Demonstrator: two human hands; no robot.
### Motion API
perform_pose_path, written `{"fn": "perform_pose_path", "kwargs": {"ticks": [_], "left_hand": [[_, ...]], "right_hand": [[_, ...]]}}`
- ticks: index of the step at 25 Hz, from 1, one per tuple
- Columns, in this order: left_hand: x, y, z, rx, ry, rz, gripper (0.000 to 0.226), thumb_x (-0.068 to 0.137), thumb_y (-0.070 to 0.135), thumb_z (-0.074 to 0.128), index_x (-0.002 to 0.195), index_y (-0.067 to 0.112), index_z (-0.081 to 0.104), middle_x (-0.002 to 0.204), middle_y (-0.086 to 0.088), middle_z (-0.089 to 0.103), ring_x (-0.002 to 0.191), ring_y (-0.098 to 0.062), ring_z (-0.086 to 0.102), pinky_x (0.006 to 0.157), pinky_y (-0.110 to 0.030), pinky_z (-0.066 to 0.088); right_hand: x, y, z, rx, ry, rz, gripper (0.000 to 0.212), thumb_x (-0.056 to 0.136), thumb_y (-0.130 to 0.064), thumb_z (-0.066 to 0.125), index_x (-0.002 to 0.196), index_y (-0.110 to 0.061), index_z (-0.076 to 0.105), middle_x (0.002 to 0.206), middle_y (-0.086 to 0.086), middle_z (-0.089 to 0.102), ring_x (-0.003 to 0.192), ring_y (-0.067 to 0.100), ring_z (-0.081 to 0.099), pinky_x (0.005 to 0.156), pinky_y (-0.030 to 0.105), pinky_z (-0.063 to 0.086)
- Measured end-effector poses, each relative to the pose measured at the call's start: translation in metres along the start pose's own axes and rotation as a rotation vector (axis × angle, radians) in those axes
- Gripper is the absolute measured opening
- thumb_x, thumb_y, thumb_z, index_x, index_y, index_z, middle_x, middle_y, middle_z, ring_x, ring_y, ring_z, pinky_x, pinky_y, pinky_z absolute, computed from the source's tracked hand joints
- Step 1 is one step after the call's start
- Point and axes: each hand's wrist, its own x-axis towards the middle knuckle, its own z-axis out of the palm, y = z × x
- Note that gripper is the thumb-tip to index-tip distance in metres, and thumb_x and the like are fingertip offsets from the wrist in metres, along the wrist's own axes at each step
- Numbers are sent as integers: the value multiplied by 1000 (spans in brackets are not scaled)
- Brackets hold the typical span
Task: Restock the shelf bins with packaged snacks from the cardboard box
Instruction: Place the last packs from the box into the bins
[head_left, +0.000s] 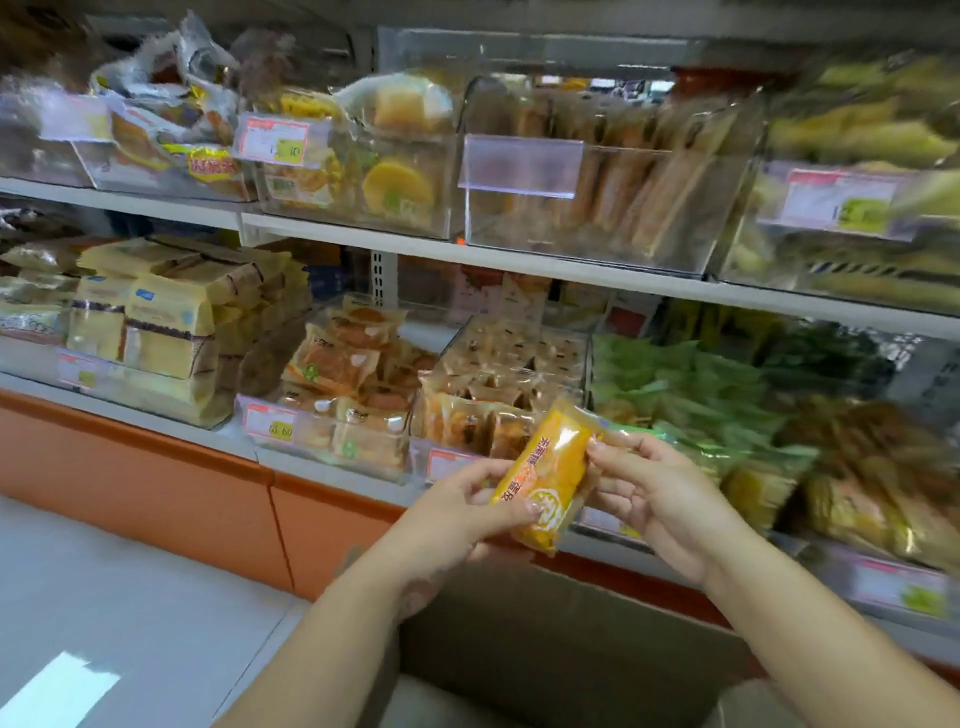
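Head view: both hands, left hand (467, 499) and right hand (654, 493), pinch one orange snack packet (550, 478).

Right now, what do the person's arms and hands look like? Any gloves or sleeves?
No gloves, no sleeves: the left hand and right hand are bare, and both forearms are bare as far as the picture shows. No watch, ring or bracelet shows. A small dark mark sits on the left forearm near the wrist, too blurred to make out.
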Motion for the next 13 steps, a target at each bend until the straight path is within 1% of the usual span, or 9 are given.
{"fn": "perform_pose_path", "kwargs": {"ticks": [2,3,4,5,6,8,9,11,13], "left_hand": [[7,-8,24,11,36,20,51,78,22,78,124,22,57,106,2,75,101,-19,71,92,-41,56],[11,-11,36,42,52,35,57,72,30,80,124,24,56,107,4,75,101,-17,71,94,-44,55],[16,-12,49,93,59,57,61,67,37,81,122,27,57,107,5,74,99,-16,71,93,-44,56],[22,-10,66,155,45,80,62,64,41,81,119,29,57,107,6,74,97,-14,72,90,-43,57],[29,-5,80,206,16,105,60,64,41,82,117,29,57,107,5,74,96,-13,72,87,-41,59],[46,8,110,282,-65,164,53,69,37,81,116,28,57,107,4,73,94,-10,72,82,-35,60],[56,16,125,330,-107,203,53,70,39,79,117,29,58,107,6,73,94,-8,71,82,-32,60],[79,29,155,427,-155,302,56,67,52,73,119,32,60,106,12,72,95,-2,69,86,-32,58],[100,35,180,553,-117,427,55,72,58,68,121,34,61,108,19,70,100,3,64,93,-29,54]], "right_hand": [[-10,4,-18,-23,-2,10,56,80,-22,73,129,-9,50,98,10,75,87,21,73,70,32,59],[-16,8,-26,-42,-12,16,64,78,-27,74,133,-12,47,104,9,74,93,22,72,78,38,59],[-22,12,-34,-47,-8,18,66,78,-29,75,135,-17,44,108,7,73,96,22,72,83,42,58],[-27,14,-45,-40,19,2,63,80,-27,74,135,-22,44,110,6,72,96,22,72,82,42,58],[-30,13,-56,-32,64,-26,62,81,-24,74,135,-26,43,110,5,72,94,21,72,77,38,59],[-29,4,-85,-16,160,-90,61,82,-19,73,135,-27,44,108,3,72,91,20,72,66,29,57],[-29,-4,-101,-5,204,-127,58,83,-16,72,134,-27,46,103,1,74,89,19,72,64,28,56],[-30,-25,-139,-13,304,-216,51,85,-14,69,130,-26,49,97,0,75,86,17,73,65,28,56],[-32,-43,-180,-74,420,-268,49,85,-16,71,130,-22,52,97,1,75,86,17,72,73,35,58]]}}
